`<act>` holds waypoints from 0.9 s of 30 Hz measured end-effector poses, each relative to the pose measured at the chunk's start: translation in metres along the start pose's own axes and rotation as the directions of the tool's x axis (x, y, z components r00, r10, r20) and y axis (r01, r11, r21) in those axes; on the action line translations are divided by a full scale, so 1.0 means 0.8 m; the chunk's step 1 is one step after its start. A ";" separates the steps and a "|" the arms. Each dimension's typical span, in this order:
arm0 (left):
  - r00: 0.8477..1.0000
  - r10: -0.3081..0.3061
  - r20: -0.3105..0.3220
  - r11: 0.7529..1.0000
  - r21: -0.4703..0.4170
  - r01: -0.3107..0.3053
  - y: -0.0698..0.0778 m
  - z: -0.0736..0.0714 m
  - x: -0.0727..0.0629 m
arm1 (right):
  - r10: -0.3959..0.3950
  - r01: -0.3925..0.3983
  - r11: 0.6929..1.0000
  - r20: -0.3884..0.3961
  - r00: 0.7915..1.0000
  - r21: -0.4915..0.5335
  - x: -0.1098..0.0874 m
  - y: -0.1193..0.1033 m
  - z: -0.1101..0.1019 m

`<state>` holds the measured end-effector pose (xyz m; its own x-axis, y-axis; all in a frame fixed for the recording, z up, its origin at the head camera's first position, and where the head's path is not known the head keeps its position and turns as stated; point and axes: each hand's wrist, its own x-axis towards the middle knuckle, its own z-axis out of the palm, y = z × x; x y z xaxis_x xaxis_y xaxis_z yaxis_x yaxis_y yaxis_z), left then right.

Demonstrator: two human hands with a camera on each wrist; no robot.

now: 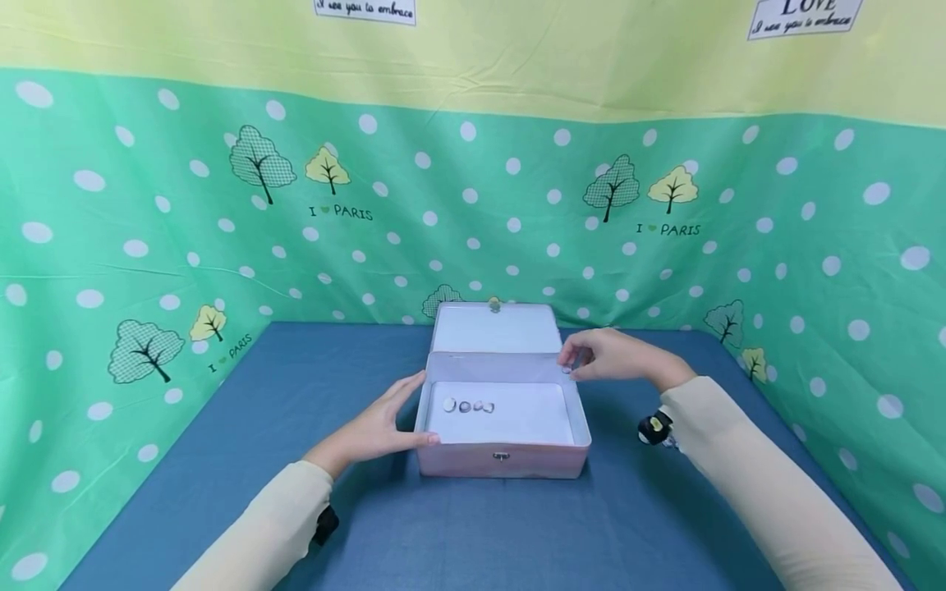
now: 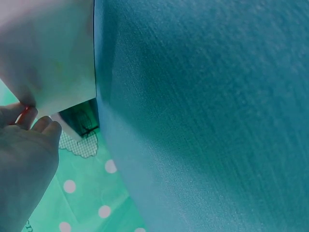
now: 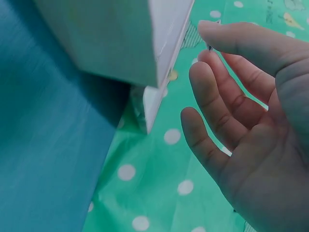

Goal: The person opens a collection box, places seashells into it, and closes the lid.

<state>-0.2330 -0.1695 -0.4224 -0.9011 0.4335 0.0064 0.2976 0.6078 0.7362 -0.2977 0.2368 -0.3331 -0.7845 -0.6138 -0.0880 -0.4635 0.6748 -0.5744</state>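
An open pink hinged box stands mid-table, its raised lid at the back. Inside, several small round pieces lie in a row on the pale floor. My left hand rests on the box's left side, thumb and fingers spread apart; the thumb lies at the front left corner, the fingers along the left rim. My right hand pinches a small shiny round piece between thumb and forefinger, by the box's back right corner. Fingers mostly hide that piece in the right wrist view.
A metal clasp sits on the box's front wall. Blue cloth covers the table. Behind and at both sides hangs a green dotted curtain printed with trees. A black wrist strap shows below the right sleeve.
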 end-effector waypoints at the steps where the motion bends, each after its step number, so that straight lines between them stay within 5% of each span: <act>1: 1.000 0.000 0.000 1.000 -0.001 0.000 0.000 0.000 0.000 | -0.001 0.001 1.000 0.008 1.000 0.003 0.004 -0.004 0.001; 11: 1.000 0.008 -0.003 1.000 0.004 -0.008 0.001 -0.001 -0.001 | -0.054 0.056 0.998 0.074 0.996 -0.018 0.039 -0.037 0.010; 27: 1.000 -0.008 -0.001 1.000 0.018 0.008 0.002 -0.001 -0.001 | -0.084 0.079 0.996 0.154 0.984 0.037 0.086 -0.051 0.034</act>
<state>-0.2322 -0.1690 -0.4209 -0.9040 0.4276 0.0013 0.2958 0.6232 0.7240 -0.3218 0.1556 -0.3374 -0.6699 -0.7240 -0.1643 -0.5081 0.6084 -0.6096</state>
